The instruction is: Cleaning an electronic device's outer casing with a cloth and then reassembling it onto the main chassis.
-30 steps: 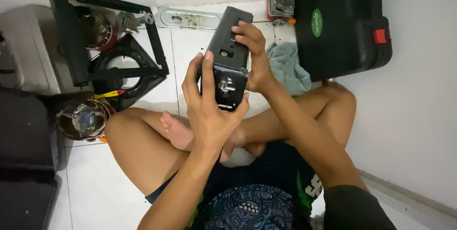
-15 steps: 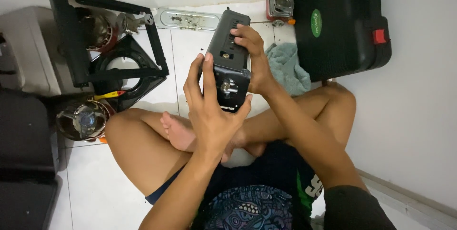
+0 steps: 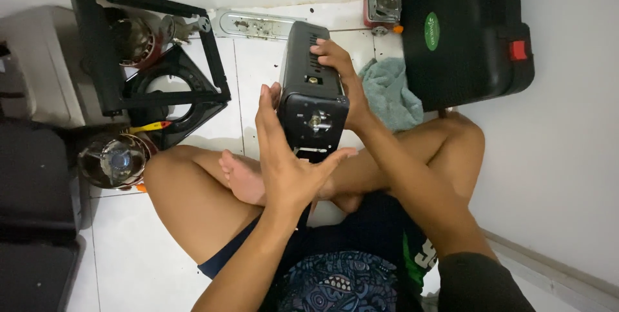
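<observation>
A black metal box-shaped stove body stands on end over my crossed legs, its near face showing a small brass valve stem. My left hand cups the box's lower left corner, palm against its side and thumb under its bottom edge. My right hand grips the box's upper right edge, fingers curled over the top. Both hands hold it above the white tiled floor.
A black stove frame with pan supports lies at left, a round burner part near my left knee. A teal cloth sits by my right knee. A black carry case lies at upper right, with a metal strip by the wall.
My left hand slid lower on the box, thumb now under its bottom edge. The box tilted a little more upright.
</observation>
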